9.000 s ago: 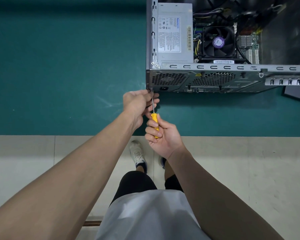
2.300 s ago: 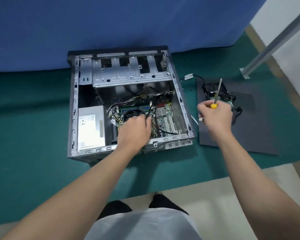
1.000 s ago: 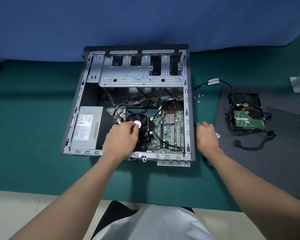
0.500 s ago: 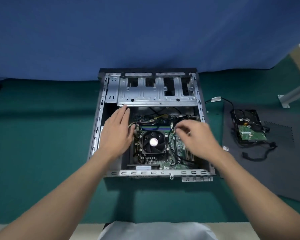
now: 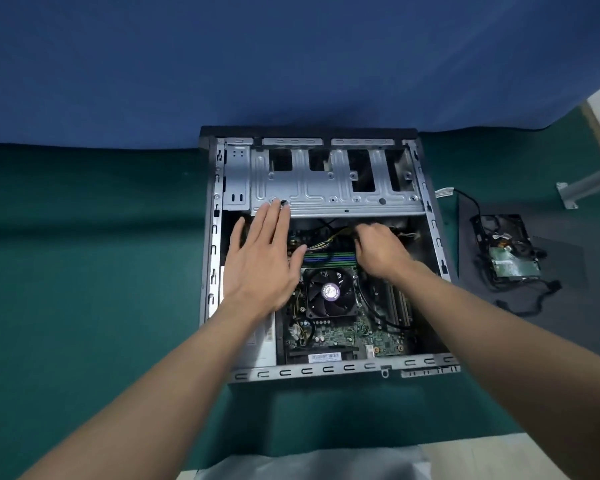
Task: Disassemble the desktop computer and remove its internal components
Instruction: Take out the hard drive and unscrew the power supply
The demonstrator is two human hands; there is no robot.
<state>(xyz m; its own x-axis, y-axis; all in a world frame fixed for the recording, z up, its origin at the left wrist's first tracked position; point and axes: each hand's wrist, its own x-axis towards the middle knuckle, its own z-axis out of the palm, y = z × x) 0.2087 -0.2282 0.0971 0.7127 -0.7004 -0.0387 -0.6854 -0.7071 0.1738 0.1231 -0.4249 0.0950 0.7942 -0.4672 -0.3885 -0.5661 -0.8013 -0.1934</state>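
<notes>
The open desktop case (image 5: 326, 370) lies on its side on the green mat. Inside it are the motherboard (image 5: 347, 336), the black CPU fan (image 5: 330, 292), memory sticks (image 5: 329, 258) and a silver drive cage (image 5: 326, 188) at the far end. My left hand (image 5: 260, 261) lies flat with straight fingers over the left bay, fingertips at the cage's edge. It covers most of the grey power supply (image 5: 265, 344). My right hand (image 5: 381, 252) reaches under the cage, fingers curled down round the cable bundle (image 5: 336, 235). What exactly they pinch is hidden.
A removed hard drive (image 5: 511, 265) with tangled black cables lies on a dark side panel (image 5: 568, 271) right of the case. A metal frame leg (image 5: 582, 187) stands at the far right. A blue curtain (image 5: 291, 64) hangs right behind the case.
The screwdriver left my right hand about a second ago. Both hands moved deeper into the case: the left flattened toward the drive cage, the right curled into the cables under it.
</notes>
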